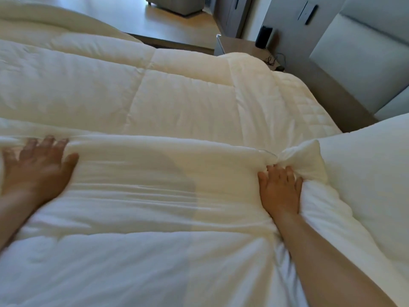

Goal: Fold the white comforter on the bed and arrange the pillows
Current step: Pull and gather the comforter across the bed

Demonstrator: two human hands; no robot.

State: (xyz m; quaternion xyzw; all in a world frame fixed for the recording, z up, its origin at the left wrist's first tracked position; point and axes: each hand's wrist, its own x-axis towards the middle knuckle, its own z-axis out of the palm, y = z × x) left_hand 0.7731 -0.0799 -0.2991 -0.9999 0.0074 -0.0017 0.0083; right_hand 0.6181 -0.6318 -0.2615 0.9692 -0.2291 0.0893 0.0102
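The white quilted comforter (137, 91) covers nearly the whole bed, with a folded layer lying across the near half. My left hand (37, 167) lies flat on that layer's far edge at the left, fingers spread and blurred. At the right end of the same edge my right hand (279, 189) presses flat into the comforter, where the fabric bunches up around the fingertips. A white pillow (367, 187) lies at the right, touching the bunched comforter.
A padded grey headboard (363, 63) stands at the far right. Beside the bed is a wooden nightstand (241, 46) with a dark cylinder (263, 37) and cables on it. Wooden floor (177, 21) and a grey seat lie beyond the bed.
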